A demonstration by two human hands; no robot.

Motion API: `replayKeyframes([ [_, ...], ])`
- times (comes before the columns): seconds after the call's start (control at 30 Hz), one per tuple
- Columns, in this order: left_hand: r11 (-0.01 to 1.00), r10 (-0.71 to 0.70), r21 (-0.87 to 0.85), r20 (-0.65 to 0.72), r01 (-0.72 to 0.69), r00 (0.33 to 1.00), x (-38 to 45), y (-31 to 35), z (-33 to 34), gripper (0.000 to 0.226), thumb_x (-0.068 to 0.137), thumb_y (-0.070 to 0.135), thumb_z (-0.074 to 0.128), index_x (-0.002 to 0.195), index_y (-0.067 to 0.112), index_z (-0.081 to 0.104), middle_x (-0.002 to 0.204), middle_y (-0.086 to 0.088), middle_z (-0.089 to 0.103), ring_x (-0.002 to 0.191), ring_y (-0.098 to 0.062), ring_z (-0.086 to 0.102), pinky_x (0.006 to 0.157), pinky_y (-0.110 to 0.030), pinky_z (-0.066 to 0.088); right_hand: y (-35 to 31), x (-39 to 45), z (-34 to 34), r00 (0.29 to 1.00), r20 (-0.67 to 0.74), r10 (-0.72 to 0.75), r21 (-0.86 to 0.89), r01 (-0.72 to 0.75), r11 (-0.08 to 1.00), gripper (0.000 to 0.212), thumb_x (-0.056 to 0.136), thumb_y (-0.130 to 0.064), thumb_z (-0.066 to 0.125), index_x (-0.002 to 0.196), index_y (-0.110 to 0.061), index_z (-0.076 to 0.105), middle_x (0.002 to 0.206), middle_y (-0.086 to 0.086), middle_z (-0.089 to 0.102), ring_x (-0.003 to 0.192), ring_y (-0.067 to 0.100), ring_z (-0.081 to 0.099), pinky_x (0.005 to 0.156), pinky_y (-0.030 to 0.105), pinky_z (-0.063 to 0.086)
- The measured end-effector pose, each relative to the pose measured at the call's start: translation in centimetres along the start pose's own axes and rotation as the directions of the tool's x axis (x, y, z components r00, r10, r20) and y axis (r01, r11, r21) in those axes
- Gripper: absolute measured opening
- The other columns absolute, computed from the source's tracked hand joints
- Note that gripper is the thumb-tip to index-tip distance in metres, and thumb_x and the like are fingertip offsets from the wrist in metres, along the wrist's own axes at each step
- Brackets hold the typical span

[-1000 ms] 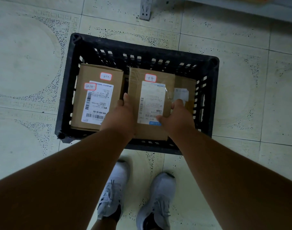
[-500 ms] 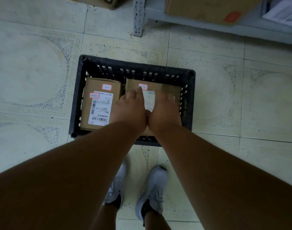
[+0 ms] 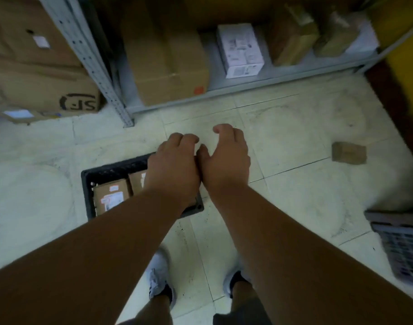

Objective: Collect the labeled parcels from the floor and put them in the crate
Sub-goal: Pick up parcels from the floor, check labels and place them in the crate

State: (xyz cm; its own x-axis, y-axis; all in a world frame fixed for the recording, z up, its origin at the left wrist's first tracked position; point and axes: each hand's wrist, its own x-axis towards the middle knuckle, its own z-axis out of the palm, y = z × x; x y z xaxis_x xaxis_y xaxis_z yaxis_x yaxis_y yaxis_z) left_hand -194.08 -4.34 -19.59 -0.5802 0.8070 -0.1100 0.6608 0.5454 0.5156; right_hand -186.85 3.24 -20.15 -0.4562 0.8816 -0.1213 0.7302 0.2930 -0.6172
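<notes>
The black crate (image 3: 111, 170) stands on the floor at lower left, partly hidden by my left forearm. Inside it lies a brown labeled parcel (image 3: 111, 198) and beside it a second parcel (image 3: 137, 182), mostly covered by my arm. My left hand (image 3: 174, 165) and my right hand (image 3: 225, 158) hang side by side above the crate's right end, fingers loosely curled, both holding nothing. A small brown parcel (image 3: 348, 153) lies on the tiles far to the right, well apart from both hands.
A grey metal shelf (image 3: 226, 89) runs along the back with cardboard boxes (image 3: 168, 69) and a white box (image 3: 242, 51) on it. Large cartons (image 3: 39, 90) stand at the left. A grey basket (image 3: 404, 245) sits at the right edge. My shoes (image 3: 158, 277) are below.
Both hands have let go of the parcel in the crate and lifted away. The view has risen and swung right, showing the shelf and a parcel on the floor.
</notes>
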Motion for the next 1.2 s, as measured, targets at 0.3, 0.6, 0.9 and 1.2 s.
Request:
replayKeyframes([
  [0.3,0.978,0.205,0.016,0.076,-0.207,0.976,5.7,18.6,13.3,0.038,0.097,0.022,0.051,0.135,0.021,0.051,0.130,-0.003,0.056,0.114,-0.024,0.055,0.094,-0.041,0.045,18.9,5.5,-13.5,0.946,-0.233,0.224,0.128,-0.199,0.972,0.044,0.088,-0.029,0.068,0.129,-0.024,0.053,0.133,-0.002,0.049,0.118,0.020,0.053,0.098,0.047,0.048],
  [0.6,0.929,0.369,-0.052,0.182,-0.366,0.911,8.4,42.6,24.6,0.036,0.098,0.023,0.048,0.134,0.019,0.052,0.126,-0.002,0.058,0.112,-0.021,0.058,0.093,-0.043,0.049,36.6,9.8,-32.5,0.845,-0.379,0.377,0.175,-0.335,0.926,0.046,0.084,-0.032,0.071,0.127,-0.026,0.054,0.129,-0.002,0.050,0.115,0.019,0.051,0.096,0.049,0.048],
  [0.9,0.933,0.359,-0.140,0.310,-0.332,0.880,15.1,49.3,36.0,0.034,0.098,0.024,0.053,0.131,0.017,0.053,0.122,-0.002,0.061,0.104,-0.018,0.062,0.085,-0.035,0.055,49.6,16.9,-35.1,0.784,-0.335,0.523,0.215,-0.477,0.852,0.061,0.083,-0.040,0.073,0.137,-0.026,0.048,0.139,0.001,0.044,0.124,0.021,0.049,0.101,0.047,0.048],
  [1.2,0.914,0.406,-0.165,0.369,-0.371,0.836,31.9,58.8,45.0,0.034,0.098,0.027,0.054,0.131,0.020,0.054,0.120,-0.001,0.060,0.099,-0.018,0.062,0.081,-0.033,0.053,58.8,32.4,-37.5,0.727,-0.260,0.635,0.250,-0.585,0.772,0.066,0.082,-0.042,0.075,0.138,-0.027,0.044,0.140,-0.003,0.044,0.121,0.018,0.053,0.099,0.039,0.050],
])
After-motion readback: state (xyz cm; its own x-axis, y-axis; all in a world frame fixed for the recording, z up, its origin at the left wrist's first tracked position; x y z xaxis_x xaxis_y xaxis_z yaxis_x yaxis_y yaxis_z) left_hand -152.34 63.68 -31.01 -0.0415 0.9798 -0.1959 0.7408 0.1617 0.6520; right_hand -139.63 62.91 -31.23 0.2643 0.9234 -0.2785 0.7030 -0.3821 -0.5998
